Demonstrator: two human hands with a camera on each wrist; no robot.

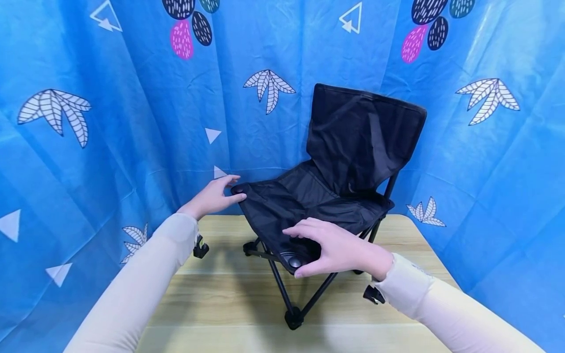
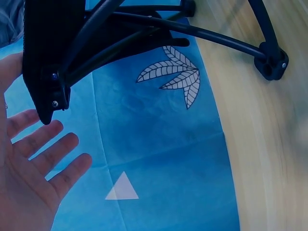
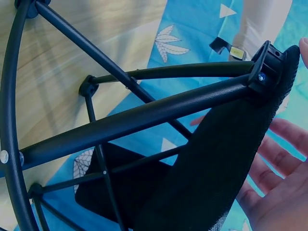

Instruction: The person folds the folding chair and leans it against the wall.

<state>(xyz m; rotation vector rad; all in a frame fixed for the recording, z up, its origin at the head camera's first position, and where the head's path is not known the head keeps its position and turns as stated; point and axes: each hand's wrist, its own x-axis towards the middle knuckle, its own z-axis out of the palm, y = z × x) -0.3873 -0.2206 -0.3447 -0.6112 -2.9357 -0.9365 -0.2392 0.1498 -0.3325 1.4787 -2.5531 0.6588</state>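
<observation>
A black folding camp chair [image 1: 304, 196] stands unfolded, its backrest [image 1: 362, 132] toward the far right and its seat facing me. My left hand [image 1: 214, 196] is at the seat's left corner, thumb and fingers spread around it; the left wrist view shows the fingers [image 2: 67, 149] extended beside the corner bracket [image 2: 55, 91]. Near the front corner, my right hand [image 1: 331, 245] hovers with thumb and fingers apart, close to the round corner cap [image 1: 295, 263]. In the right wrist view its fingers [image 3: 279, 159] lie relaxed along the seat's edge, beside the leg tubes [image 3: 139, 110].
The chair's legs stand on a light wooden table [image 1: 212, 294]. A blue patterned curtain [image 1: 265, 132] hangs behind and on both sides. Black clips on straps hang at the left wrist [image 1: 200, 247] and right wrist [image 1: 373, 294].
</observation>
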